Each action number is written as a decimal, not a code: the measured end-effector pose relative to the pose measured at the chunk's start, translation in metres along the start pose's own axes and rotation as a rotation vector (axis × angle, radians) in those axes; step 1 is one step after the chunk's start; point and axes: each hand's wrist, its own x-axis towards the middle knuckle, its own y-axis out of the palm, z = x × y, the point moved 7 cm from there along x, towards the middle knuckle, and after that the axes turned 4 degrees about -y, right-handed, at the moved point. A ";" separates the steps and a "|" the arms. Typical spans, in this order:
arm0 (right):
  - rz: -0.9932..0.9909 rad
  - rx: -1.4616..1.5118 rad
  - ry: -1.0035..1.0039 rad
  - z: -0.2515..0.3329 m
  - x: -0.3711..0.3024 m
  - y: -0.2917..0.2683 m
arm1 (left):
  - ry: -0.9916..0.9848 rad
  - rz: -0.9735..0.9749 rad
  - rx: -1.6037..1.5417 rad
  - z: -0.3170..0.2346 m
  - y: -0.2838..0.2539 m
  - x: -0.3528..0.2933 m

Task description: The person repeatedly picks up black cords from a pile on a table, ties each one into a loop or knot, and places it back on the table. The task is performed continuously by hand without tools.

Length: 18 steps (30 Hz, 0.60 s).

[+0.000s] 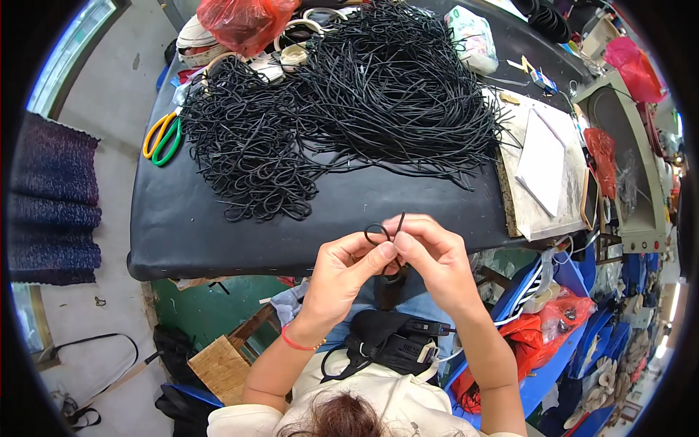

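My left hand (349, 271) and my right hand (431, 256) meet just off the near edge of the black table, fingertips pinched together. Between them is a thin black cord (374, 231), bent into a loop, with one end standing up past the right fingers. Both hands are closed on it. Another bit of the cord hangs below the fingertips. On the table, beyond my left hand, lies a pile of looped black cords (251, 138). A larger heap of long, straighter black cords (393, 87) lies to its right.
Scissors (164, 137) with yellow and green handles lie at the table's left side. A pale board (539, 160) with a white sheet sits at the right. A red plastic bag (247, 22) is at the back, and a blue bin (535, 379) with red bags stands beside my right arm.
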 end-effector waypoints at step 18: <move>-0.281 -0.991 -0.496 0.009 0.076 -0.035 | 0.592 -0.874 0.985 -0.096 -0.079 -0.010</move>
